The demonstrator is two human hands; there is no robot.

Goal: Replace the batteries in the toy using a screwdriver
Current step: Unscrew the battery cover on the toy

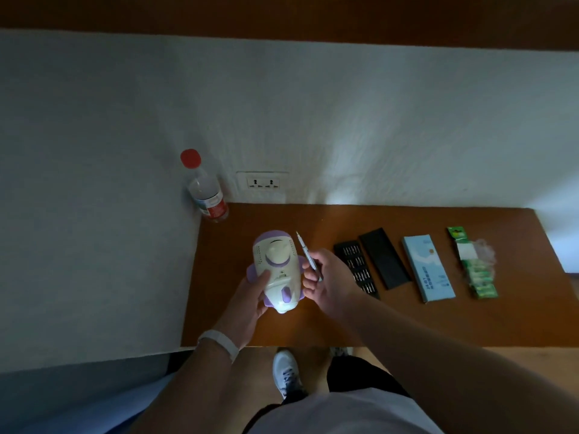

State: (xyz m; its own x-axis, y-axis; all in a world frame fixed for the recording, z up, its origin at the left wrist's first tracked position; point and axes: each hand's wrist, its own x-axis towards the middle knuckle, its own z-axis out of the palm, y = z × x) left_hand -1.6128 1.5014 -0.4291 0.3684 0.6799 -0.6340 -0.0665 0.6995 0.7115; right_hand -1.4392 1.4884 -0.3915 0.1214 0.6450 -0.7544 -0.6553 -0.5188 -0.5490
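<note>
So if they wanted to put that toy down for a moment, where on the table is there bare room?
Bare wood lies along the near edge of the table, in front of the bit tray, black lid, blue box and battery pack. Another patch sits between the bottle and the toy. The right half is crowded.

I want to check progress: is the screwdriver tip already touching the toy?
No, the screwdriver in the right hand points up beside the toy, its tip in free air.

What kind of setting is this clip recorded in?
Probably a room in a home or hotel, dimly lit: a small wooden desk stands against a white wall with a double wall socket just above it, a water bottle sits in the corner, and the floor looks like wood.
</note>
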